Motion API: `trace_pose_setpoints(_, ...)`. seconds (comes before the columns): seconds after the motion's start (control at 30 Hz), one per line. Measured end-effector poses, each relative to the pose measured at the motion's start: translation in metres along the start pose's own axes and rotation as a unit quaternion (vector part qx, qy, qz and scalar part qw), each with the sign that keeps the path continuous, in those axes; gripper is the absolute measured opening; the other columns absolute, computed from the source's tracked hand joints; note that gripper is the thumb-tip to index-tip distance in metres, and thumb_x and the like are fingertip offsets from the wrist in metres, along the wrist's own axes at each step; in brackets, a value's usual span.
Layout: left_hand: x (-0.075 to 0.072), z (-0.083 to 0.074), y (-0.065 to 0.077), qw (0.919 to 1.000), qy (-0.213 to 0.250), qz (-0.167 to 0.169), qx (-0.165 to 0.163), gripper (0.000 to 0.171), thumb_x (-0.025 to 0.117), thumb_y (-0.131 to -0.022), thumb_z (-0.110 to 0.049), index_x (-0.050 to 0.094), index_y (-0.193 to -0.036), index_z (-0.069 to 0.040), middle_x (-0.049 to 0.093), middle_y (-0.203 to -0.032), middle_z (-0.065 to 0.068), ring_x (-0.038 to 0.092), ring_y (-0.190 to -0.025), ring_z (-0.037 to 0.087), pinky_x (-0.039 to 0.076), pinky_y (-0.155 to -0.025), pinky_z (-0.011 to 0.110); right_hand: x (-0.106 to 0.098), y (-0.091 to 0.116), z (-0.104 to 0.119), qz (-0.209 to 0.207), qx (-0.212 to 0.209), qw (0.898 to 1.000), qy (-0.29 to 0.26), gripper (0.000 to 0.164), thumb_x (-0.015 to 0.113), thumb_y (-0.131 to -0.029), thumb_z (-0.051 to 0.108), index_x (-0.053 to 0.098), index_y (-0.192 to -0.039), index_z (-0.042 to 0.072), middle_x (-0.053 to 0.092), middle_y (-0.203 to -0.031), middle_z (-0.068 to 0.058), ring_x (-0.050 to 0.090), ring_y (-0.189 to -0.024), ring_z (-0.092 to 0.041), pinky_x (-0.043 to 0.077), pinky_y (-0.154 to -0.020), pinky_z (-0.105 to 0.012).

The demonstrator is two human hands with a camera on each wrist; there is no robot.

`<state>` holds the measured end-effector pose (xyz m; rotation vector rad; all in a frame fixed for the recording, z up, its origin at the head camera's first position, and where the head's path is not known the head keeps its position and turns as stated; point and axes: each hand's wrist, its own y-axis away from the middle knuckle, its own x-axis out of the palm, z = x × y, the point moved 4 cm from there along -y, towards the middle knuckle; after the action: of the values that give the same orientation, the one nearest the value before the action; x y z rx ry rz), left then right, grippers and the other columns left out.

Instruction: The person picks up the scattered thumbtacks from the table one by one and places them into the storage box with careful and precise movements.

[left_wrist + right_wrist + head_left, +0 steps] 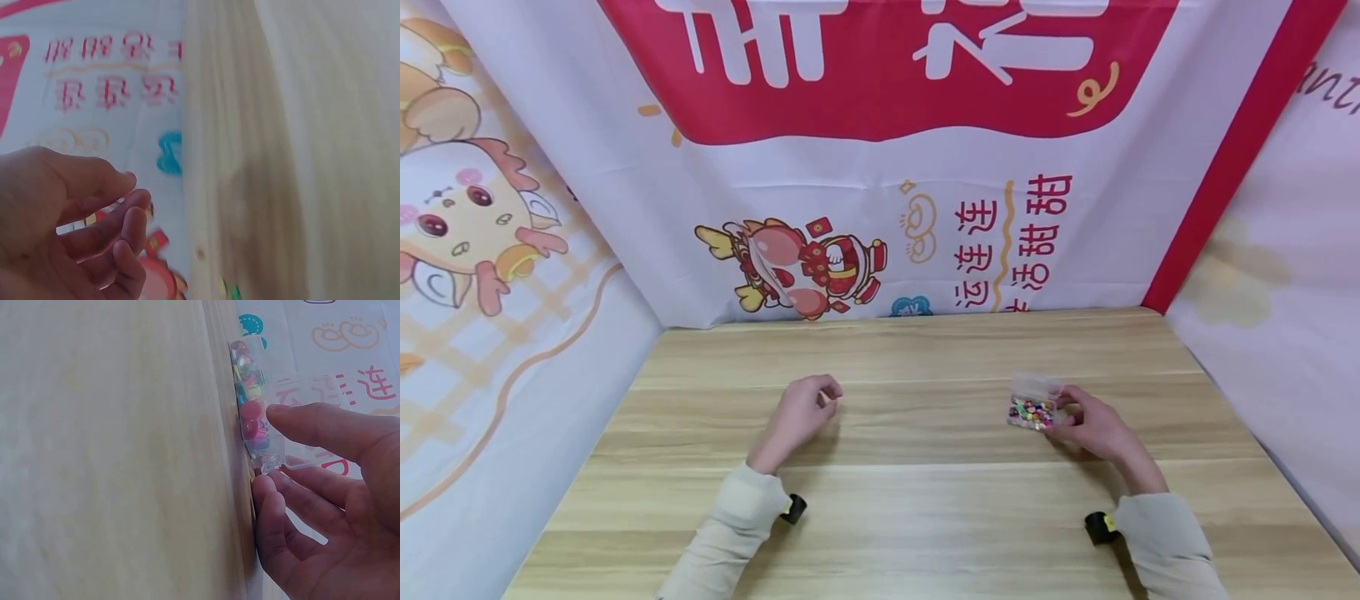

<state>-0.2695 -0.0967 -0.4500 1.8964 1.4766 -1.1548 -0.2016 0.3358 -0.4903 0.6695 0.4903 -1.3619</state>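
A small clear plastic box [1032, 414] with its lid [1036, 386] raised sits on the table, right of the middle. Many colourful beads [1033, 410] fill it; in the right wrist view pink, green and pale beads [251, 411] show through its wall. My right hand [1093, 425] holds the box at its right end, thumb along the near side and fingers behind and beside it. Over the table to the left, my left hand [805, 408] hovers with loosely curled fingers. Between its thumb [103, 178] and fingers nothing is visible.
The wood-grain table [895, 517] ends at a hanging cloth [850, 175] with red lettering and a cartoon figure. Printed cloths also hang at left [475, 250] and right [1285, 292]. Small green and yellow spots [231, 290], too blurred to identify, lie low in the left wrist view.
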Motion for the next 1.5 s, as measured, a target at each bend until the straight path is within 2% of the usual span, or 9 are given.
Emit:
trace_pose_setpoints(0.13,-0.004,0.023,0.005,0.9989,-0.045,-0.01,-0.009,0.021,0.07,-0.077,0.003,0.069,-0.096,-0.006,0.069,-0.094,0.009,0.062,-0.08,0.02,0.053,-0.074,0.037,-0.001,0.0,-0.001,-0.003,0.0,1.0,-0.006,0.06,0.075,-0.085,0.023,0.045,-0.133,0.002,0.059,-0.114,-0.019,0.053,-0.083,-0.019,0.045,-0.056,-0.027)
trace_pose_setpoints(0.23,-0.005,0.034,0.008,0.9962,-0.085,-0.022,-0.001,0.023,0.07,-0.074,0.005,0.069,-0.095,-0.005,0.067,-0.094,0.012,0.062,-0.085,0.026,0.052,-0.079,0.042,-0.002,0.0,0.0,-0.002,-0.002,1.0,-0.01,0.06,0.075,-0.085,0.021,0.045,-0.133,0.002,0.059,-0.11,-0.017,0.052,-0.081,-0.018,0.045,-0.055,-0.026)
trace_pose_setpoints(0.33,-0.005,0.041,0.008,0.994,-0.105,-0.03,0.006,0.022,0.071,-0.074,0.005,0.069,-0.093,-0.004,0.066,-0.091,0.014,0.06,-0.086,0.028,0.052,-0.081,0.044,-0.002,0.0,0.0,-0.002,-0.005,1.0,-0.009,0.059,0.074,-0.085,0.02,0.045,-0.133,0.001,0.059,-0.111,-0.017,0.052,-0.081,-0.018,0.044,-0.056,-0.025)
trace_pose_setpoints(0.6,-0.004,0.054,0.005,0.9945,-0.104,-0.011,0.006,0.012,0.069,-0.078,0.004,0.066,-0.081,-0.007,0.062,-0.076,0.005,0.057,-0.072,0.017,0.049,-0.068,0.035,-0.001,0.001,0.002,-0.001,-0.007,1.0,-0.011,0.06,0.074,-0.085,0.019,0.044,-0.133,0.001,0.058,-0.114,-0.018,0.052,-0.082,-0.018,0.044,-0.056,-0.025)
trace_pose_setpoints(0.77,-0.005,0.055,0.003,0.9949,-0.1,-0.009,0.004,0.014,0.071,-0.079,0.001,0.065,-0.074,-0.011,0.058,-0.067,-0.002,0.052,-0.064,0.013,0.045,-0.062,0.031,-0.002,0.002,0.004,-0.005,-0.01,1.0,-0.005,0.06,0.075,-0.085,0.02,0.044,-0.133,0.0,0.058,-0.115,-0.02,0.053,-0.081,-0.017,0.044,-0.057,-0.026)
trace_pose_setpoints(1.0,-0.005,0.053,0.005,0.9924,-0.121,0.004,-0.02,0.016,0.072,-0.083,-0.006,0.064,-0.072,-0.014,0.058,-0.068,-0.003,0.052,-0.064,0.014,0.044,-0.061,0.03,-0.001,0.001,0.002,-0.003,-0.008,1.0,0.004,0.061,0.075,-0.085,0.024,0.045,-0.133,0.0,0.057,-0.125,-0.024,0.056,-0.091,-0.021,0.045,-0.065,-0.028)
trace_pose_setpoints(1.13,-0.007,0.05,0.006,0.9917,-0.127,-0.005,-0.021,0.016,0.071,-0.084,-0.007,0.065,-0.072,-0.014,0.058,-0.066,-0.003,0.051,-0.063,0.013,0.043,-0.059,0.029,0.0,0.001,0.0,-0.002,0.0,1.0,0.0,0.061,0.075,-0.085,0.023,0.045,-0.134,0.001,0.057,-0.127,-0.024,0.057,-0.094,-0.023,0.046,-0.066,-0.029)
trace_pose_setpoints(1.37,-0.014,0.031,0.009,0.9931,-0.11,-0.039,-0.006,0.012,0.064,-0.084,-0.004,0.062,-0.074,-0.011,0.059,-0.067,0.0,0.052,-0.061,0.014,0.044,-0.058,0.028,-0.002,0.004,0.002,0.001,-0.001,1.0,0.001,0.063,0.075,-0.085,0.023,0.044,-0.134,-0.001,0.056,-0.125,-0.026,0.057,-0.095,-0.025,0.046,-0.065,-0.028)
trace_pose_setpoints(1.5,-0.013,0.016,0.01,0.9956,-0.085,-0.04,-0.008,0.011,0.063,-0.083,-0.003,0.061,-0.076,-0.01,0.059,-0.067,0.0,0.051,-0.06,0.013,0.043,-0.056,0.026,-0.001,0.004,0.002,0.001,0.005,1.0,0.006,0.063,0.075,-0.085,0.023,0.044,-0.134,-0.001,0.057,-0.126,-0.025,0.058,-0.097,-0.025,0.046,-0.066,-0.028)
